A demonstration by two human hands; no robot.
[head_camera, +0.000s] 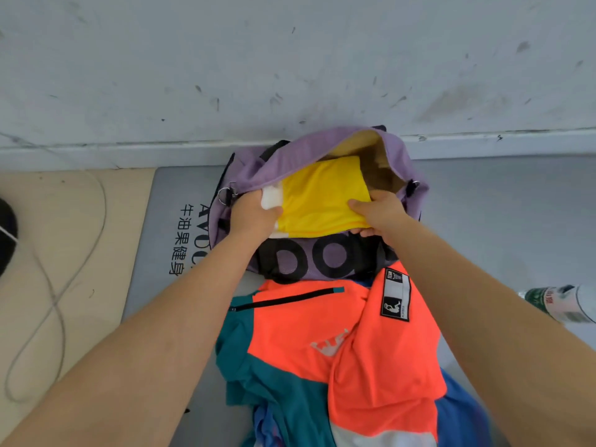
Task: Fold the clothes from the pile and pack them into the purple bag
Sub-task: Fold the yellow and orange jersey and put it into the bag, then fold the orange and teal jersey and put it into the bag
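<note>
A folded yellow garment [322,196] is gripped at both ends by the left hand [254,214] and right hand [379,214], kept flat for lowering into the open bag [290,162] at the mat's [180,185] far edge; the pile [338,350] lies nearer.

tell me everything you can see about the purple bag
The purple bag is soft, woven-looking fabric with big black letters on its near side, a tan lining, black straps and a metal ring at its left end. It lies on a grey mat against the wall, mouth open. A folded yellow garment sits half inside, gripped by the left hand and right hand.
</note>
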